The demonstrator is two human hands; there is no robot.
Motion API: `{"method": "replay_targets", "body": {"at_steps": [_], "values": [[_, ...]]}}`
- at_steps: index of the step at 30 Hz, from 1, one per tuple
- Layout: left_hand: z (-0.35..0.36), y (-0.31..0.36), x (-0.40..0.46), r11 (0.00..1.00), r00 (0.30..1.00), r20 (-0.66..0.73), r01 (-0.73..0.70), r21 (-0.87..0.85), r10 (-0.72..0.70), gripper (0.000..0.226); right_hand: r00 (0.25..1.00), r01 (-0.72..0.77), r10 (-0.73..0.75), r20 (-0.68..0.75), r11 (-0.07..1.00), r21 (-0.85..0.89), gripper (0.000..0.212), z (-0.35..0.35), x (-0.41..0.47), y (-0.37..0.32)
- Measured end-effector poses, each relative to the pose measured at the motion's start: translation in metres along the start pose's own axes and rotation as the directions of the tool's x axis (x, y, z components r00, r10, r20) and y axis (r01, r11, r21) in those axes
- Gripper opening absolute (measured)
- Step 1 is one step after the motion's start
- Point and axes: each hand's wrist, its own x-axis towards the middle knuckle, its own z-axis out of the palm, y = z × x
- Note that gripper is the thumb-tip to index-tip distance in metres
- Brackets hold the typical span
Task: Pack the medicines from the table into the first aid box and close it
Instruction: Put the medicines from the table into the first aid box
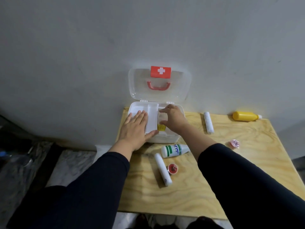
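My left hand (pixel 134 129) flat, spread on first aid box (pixel 162 139). Right hand (pixel 173 119) inside; grip unclear. White bottle (pixel 175 150) light, smooth, rolls: grasp mid-body.

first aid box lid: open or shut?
Open. The lid stands upright against the wall behind the box, and both hands are over the uncovered tray.

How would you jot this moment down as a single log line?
box open | left hand flat on tray | right hand in box, grip unclear | six items on table
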Motion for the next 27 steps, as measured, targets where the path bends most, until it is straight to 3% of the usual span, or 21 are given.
{"method": "replay_targets", "body": {"at_steps": [6,10,15,20,22,27], "values": [[0.001,0.000,0.001,1.000,1.000,0.011,0.007,0.015,-0.008,0.091,0.990,0.028,-0.020,-0.139,0.998,0.053,0.036,-0.022,-0.030,0.024],[0.000,0.001,0.000,1.000,1.000,0.020,0.014,0.016,-0.014,0.097,0.960,0.002,0.050,-0.276,0.983,0.183,0.027,-0.024,-0.058,0.050],[0.001,0.002,-0.001,1.000,1.000,0.017,0.012,0.028,-0.012,0.092,0.977,-0.134,0.170,-0.127,0.959,0.251,0.026,-0.003,-0.093,0.077],[0.002,0.002,0.001,0.999,1.000,0.021,0.013,0.038,-0.014,0.093,0.973,-0.227,0.225,0.043,0.920,0.321,0.044,0.023,-0.109,0.084],[0.002,0.002,0.001,0.999,1.000,0.020,0.012,0.031,-0.013,0.097,0.972,-0.233,0.227,0.054,0.920,0.315,0.048,0.029,-0.111,0.084],[0.003,0.001,0.001,1.000,1.000,0.014,0.008,0.029,-0.009,0.100,0.971,-0.231,0.238,0.013,0.923,0.307,0.034,0.031,-0.113,0.086]]}}
